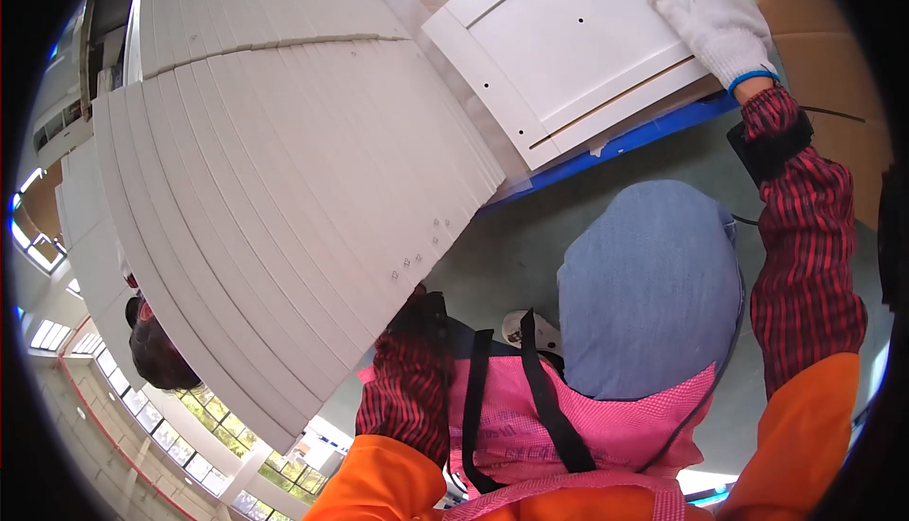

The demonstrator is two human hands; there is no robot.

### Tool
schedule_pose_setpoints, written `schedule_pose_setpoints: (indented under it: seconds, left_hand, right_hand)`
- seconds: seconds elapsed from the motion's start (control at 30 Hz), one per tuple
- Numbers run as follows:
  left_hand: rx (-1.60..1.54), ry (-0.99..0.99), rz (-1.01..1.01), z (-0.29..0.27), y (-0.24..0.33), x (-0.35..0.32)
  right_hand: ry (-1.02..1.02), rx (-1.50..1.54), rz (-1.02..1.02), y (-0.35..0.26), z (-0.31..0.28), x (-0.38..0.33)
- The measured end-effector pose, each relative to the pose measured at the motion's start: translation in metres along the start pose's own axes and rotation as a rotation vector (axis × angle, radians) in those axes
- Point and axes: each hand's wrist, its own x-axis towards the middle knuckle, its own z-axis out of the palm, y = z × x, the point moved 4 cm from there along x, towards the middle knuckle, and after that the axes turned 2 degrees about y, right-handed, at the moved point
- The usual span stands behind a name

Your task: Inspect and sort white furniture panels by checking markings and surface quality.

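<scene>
My right hand (727, 32), in a white knit glove with a blue cuff, lies at the right edge of a white framed panel (568, 43). Its thumb stretches over the panel face and is apart from the other fingers. Small dark holes and a long narrow slot mark this panel. To the left, a large stack of pale white boards (284, 170) leans in a fan of overlapping edges. My left forearm reaches up to the stack's lower right edge, and the boards hide the left hand.
Blue edging (615, 142) runs along the near side of the work surface. Brown cardboard (824, 66) stands at the right. Another person's dark-haired head (161, 350) shows beyond the stack at the lower left. A thin dark cable (833, 114) passes by my right wrist.
</scene>
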Motion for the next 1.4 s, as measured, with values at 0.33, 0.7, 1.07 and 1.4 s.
schedule_pose_setpoints:
  seconds: [0.33, 0.7, 1.07, 1.4]
  left_hand:
    - [-0.006, -0.005, 0.011, -0.001, 0.001, 0.004]
    - [0.026, -0.015, 0.028, 0.003, -0.004, 0.003]
    - [0.079, -0.028, 0.035, 0.005, -0.017, -0.004]
    - [0.156, -0.037, 0.064, 0.016, -0.033, -0.011]
  right_hand:
    - [0.184, 0.368, -0.279, -0.024, -0.050, -0.034]
    - [-1.045, 0.953, -0.556, -0.126, -0.011, -0.088]
    - [-1.612, 1.220, -0.418, -0.170, 0.014, -0.127]
    - [-1.287, 1.177, -0.555, -0.169, 0.032, -0.173]
